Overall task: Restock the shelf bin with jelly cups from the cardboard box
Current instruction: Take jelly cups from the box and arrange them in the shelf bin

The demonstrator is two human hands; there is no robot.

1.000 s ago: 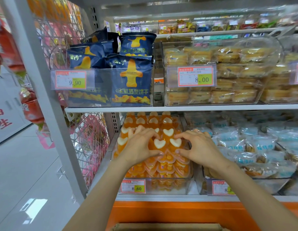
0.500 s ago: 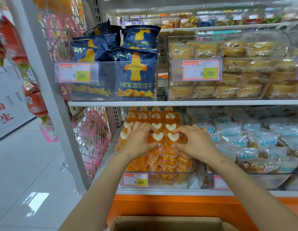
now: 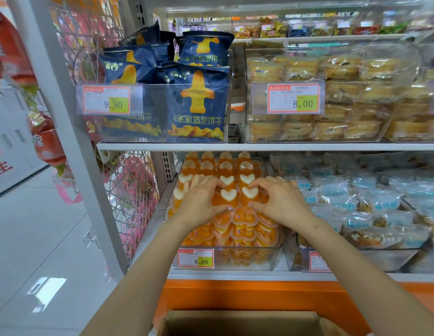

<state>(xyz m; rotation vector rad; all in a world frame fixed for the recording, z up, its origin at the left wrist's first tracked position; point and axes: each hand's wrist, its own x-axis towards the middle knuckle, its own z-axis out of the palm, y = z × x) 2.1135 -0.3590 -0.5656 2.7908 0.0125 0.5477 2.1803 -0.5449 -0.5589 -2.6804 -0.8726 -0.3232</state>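
Two orange, white-centred heart-shaped jelly cups (image 3: pixel 227 194) are pinched atop the pile in the clear plastic shelf bin (image 3: pixel 250 259), one by the left hand (image 3: pixel 201 202), one by the right hand (image 3: pixel 281 202), fingers narrowly curled. The brown cardboard box (image 3: pixel 235 322) is seen below.

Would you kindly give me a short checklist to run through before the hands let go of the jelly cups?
1. Grip: the left hand and right hand hold the upright orange heart-shaped jelly cups from either side: ok.
2. Cups sit inside the clear plastic shelf bin: ok.
3. Room for more: cups are heaped above the bin's front wall: not ok.
4. The red-and-yellow price tag reading 8.60 is uncovered: ok.
5. The brown cardboard box stands open below the shelf: ok; cups left in it: cannot tell.
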